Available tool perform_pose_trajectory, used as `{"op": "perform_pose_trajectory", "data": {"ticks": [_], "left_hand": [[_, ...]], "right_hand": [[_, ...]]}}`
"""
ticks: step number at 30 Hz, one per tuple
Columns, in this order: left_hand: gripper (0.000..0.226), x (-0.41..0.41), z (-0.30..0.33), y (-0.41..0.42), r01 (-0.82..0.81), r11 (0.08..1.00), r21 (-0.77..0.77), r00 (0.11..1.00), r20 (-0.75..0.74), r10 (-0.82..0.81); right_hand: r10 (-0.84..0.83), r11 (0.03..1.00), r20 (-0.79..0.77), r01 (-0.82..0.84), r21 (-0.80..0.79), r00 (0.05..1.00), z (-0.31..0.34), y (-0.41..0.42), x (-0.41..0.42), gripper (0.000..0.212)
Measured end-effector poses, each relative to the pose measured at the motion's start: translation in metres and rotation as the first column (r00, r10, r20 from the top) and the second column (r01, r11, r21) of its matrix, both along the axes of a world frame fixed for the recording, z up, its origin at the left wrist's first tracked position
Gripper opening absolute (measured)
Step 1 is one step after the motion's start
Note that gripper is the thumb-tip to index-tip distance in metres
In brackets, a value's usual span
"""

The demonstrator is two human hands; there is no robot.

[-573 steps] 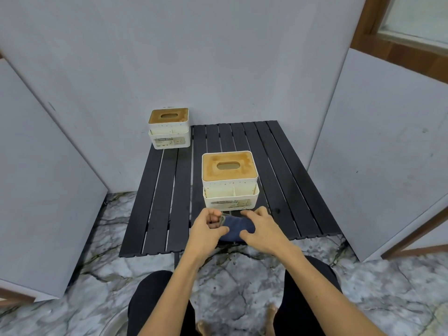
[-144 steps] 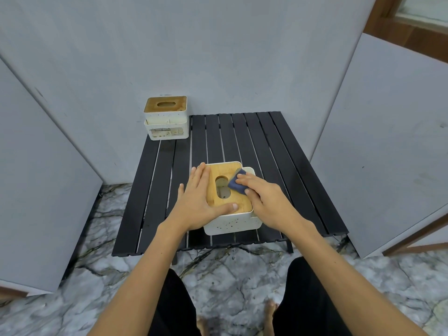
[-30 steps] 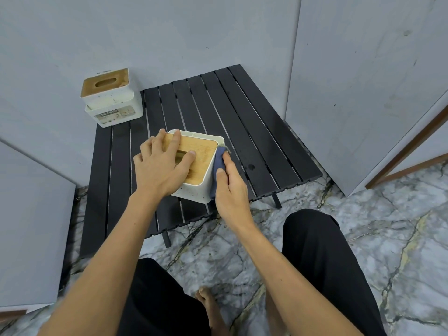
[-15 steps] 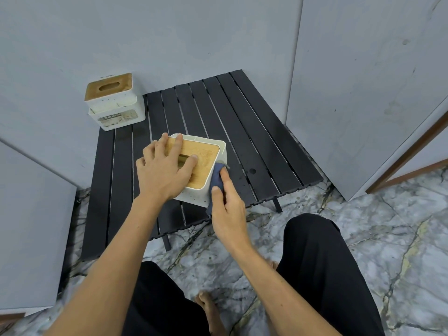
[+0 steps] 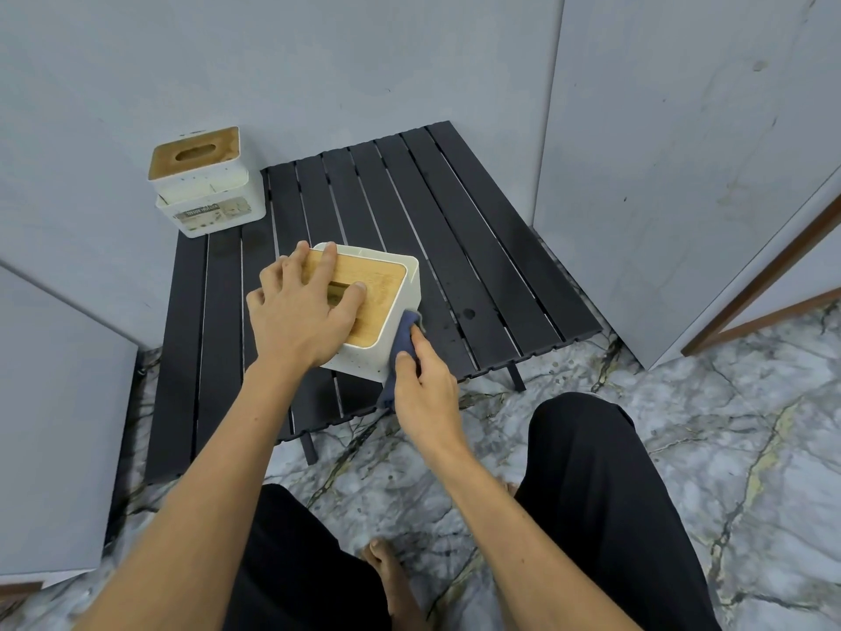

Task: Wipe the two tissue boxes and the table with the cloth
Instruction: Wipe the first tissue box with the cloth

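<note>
With the left hand point(image 5: 304, 311) spread flat on the near tissue box point(image 5: 384, 307), the right hand point(image 5: 421, 384) pinches the blue cloth point(image 5: 402, 339) against its side, so I judge the far tissue box point(image 5: 205, 189) behind it and the slatted table point(image 5: 455, 248) remain unwiped.

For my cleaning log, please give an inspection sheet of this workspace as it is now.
Surface: black slatted table, low, on marble floor.
Job's things: near tissue box at the front edge; far tissue box at back left corner; blue cloth pressed on near box's right side.
Clutter: nothing seen.
Hands: left hand flat on the near box's wooden lid; right hand holds the cloth.
Cables: nothing seen.
Surroundings: grey wall panels.
</note>
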State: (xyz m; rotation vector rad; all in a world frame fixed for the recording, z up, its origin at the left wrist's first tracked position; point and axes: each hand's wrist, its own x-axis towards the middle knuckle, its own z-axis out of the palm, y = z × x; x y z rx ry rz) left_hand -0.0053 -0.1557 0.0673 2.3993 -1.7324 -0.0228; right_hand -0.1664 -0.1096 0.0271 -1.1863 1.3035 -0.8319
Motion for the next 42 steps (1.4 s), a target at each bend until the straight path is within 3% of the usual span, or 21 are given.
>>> {"op": "perform_pose_trajectory", "data": {"ticks": [4, 9, 19, 23, 32, 38, 42], "left_hand": [[0.077, 0.0, 0.002, 0.0, -0.001, 1.0, 0.0, 1.0, -0.004, 0.001], [0.077, -0.001, 0.002, 0.0, -0.004, 1.0, -0.004, 1.0, -0.021, 0.004], [0.084, 0.013, 0.012, 0.0, 0.051, 0.994, 0.095, 0.997, -0.065, -0.045], [0.084, 0.013, 0.008, 0.005, 0.068, 0.995, 0.078, 0.998, -0.012, -0.067], [0.083, 0.008, 0.005, 0.007, 0.068, 0.997, 0.046, 0.998, -0.016, -0.068], [0.081, 0.007, 0.004, 0.008, 0.065, 0.998, 0.017, 0.998, -0.011, -0.065], [0.08, 0.009, 0.002, 0.006, 0.059, 0.998, 0.019, 0.998, -0.004, -0.059]], "right_hand": [[0.016, 0.999, 0.054, -0.019, 0.04, 0.998, -0.004, 0.014, 0.0, 0.047], [0.027, 0.999, 0.063, -0.024, -0.047, 0.998, -0.004, 0.019, 0.0, 0.048], [-0.028, 0.999, 0.0, 0.028, -0.029, 1.0, -0.008, -0.016, 0.006, 0.05], [-0.065, 0.997, 0.034, 0.066, -0.034, 0.997, -0.013, 0.013, 0.018, 0.05], [-0.056, 0.962, 0.108, 0.083, -0.259, 0.993, 0.018, 0.033, 0.026, 0.052], [-0.093, 0.993, 0.089, 0.099, -0.06, 0.992, -0.009, 0.014, 0.025, 0.051], [-0.071, 0.992, 0.103, 0.081, -0.093, 0.992, -0.009, 0.042, 0.028, 0.051]]}}
